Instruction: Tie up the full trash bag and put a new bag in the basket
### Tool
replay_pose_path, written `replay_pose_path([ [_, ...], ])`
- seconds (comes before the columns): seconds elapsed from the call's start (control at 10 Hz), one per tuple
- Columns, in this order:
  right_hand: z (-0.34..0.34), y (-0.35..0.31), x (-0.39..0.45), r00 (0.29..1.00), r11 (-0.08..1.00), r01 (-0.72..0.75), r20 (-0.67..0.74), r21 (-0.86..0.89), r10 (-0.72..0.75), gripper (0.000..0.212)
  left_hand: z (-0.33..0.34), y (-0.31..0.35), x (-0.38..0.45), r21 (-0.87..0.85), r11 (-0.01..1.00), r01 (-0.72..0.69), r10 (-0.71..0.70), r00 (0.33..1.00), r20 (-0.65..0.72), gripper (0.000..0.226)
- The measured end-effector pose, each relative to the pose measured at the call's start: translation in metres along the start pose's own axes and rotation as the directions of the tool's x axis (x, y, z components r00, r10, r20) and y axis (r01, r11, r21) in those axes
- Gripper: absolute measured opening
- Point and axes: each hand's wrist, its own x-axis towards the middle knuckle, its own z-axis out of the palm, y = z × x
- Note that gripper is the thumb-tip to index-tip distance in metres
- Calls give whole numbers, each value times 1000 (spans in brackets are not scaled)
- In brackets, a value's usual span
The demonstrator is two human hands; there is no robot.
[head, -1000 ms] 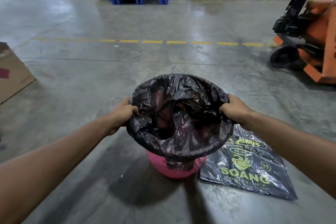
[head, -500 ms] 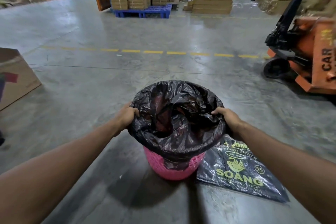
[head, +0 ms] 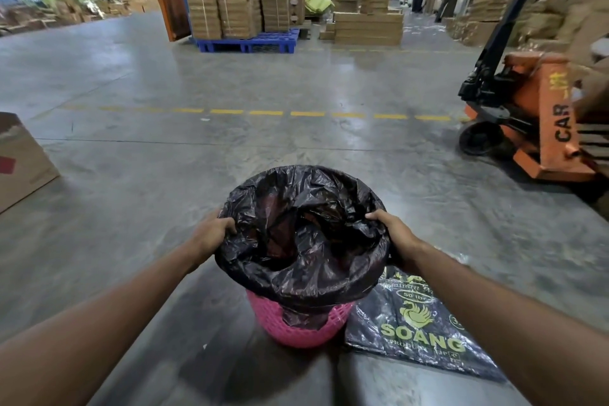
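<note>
both hands [head: 214, 234] grip trash bag [head: 303, 273] rim (open) — pink basket [head: 296, 330]

Glossy concrete warehouse floor [head: 230, 82], stacked cartons [head: 230, 0]

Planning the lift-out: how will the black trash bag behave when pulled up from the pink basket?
Likely floppy: the black trash bag is thin, crinkled film sagging between the left hand and right hand. Probably slippery, given its glossy sheen. The pink basket looks light and may lift along.

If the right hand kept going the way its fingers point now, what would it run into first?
The right hand grips the black trash bag at its right rim, fingers pointing inward and left. It would likely push into the bag's crumpled plastic first; depth there is unclear.
</note>
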Motion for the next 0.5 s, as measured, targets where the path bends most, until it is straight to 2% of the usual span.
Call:
replay_pose_path([
  [0.1,0,-1,-2,1000,1000,15,-5,-12,-15,65,1,-3,4,-5,1000,-14,14,1000,6,36],
  [0.2,1,-3,-5,1000,999,29,-8,-30,-29,62,1,-3,5,-10,1000,-23,23,1000,7,35],
  [0.3,-5,-7,-8,996,984,59,-52,-167,-69,62,1,3,2,19,999,-28,27,997,70,15],
  [0.4,-16,-13,-12,979,919,162,-61,-359,-196,92,-11,13,-5,123,992,-38,10,976,219,47],
  [0.5,-43,-18,-22,965,844,226,-3,-486,-261,102,-47,16,-9,193,981,-15,-23,981,191,81],
])
